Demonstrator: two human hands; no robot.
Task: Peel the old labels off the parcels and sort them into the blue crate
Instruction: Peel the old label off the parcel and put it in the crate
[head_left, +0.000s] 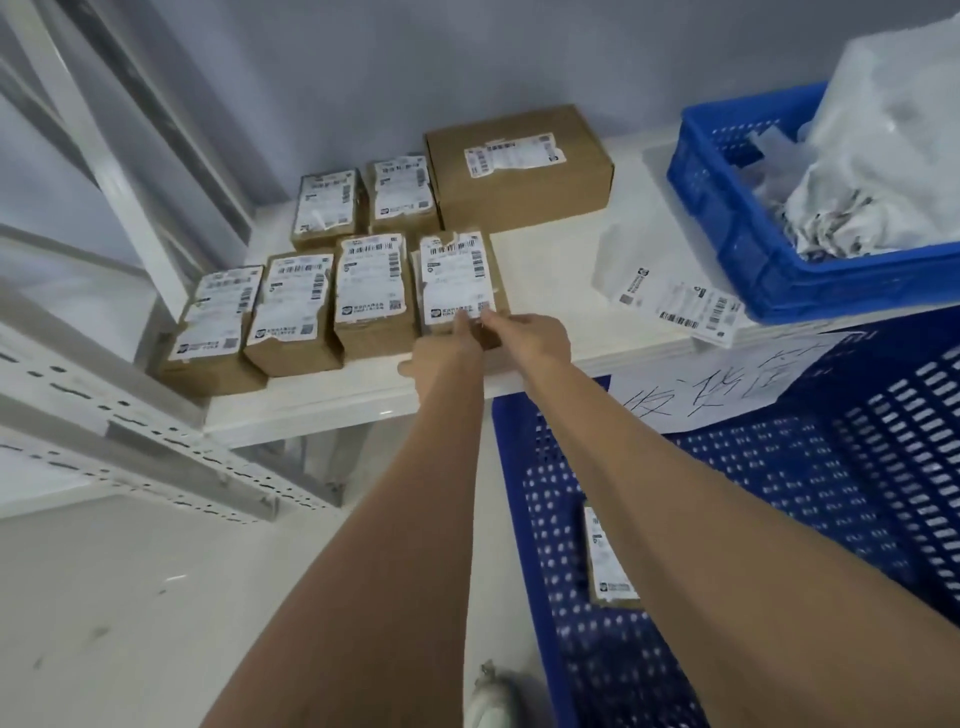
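Both hands were on the same small parcel (460, 288), the right-most one in the front row on the white shelf (561, 291). The left hand (447, 348) had its fingers laid along the near edge with the thumb sticking out toward 9 o'clock, looking like it was steadying the box. The right hand (530, 335) had its fingertips bunched at the label's lower corner, so I'd guess pinching it to start the peel, but the contact was too small and blurry to call it for sure.

Progress-wise, I'd say early days. Six small parcels plus a big brown box (519, 166) at 12 o'clock from the hands sat on the shelf with labels on (some already torn at the edges). Only one parcel (610, 558) showed in the big blue crate (779, 493) down at 5 o'clock, and it seemed to have a label on it, which is a bit odd. A couple of loose labels (685, 304) lay on the shelf at 3 o'clock, beside a smaller blue crate (748, 234) stuffed with what looked like crumpled white backing paper.

Hard to see: my right forearm covered half that crate parcel, and the paper sign (727, 384) on the crate rim had handwriting I couldn't read.
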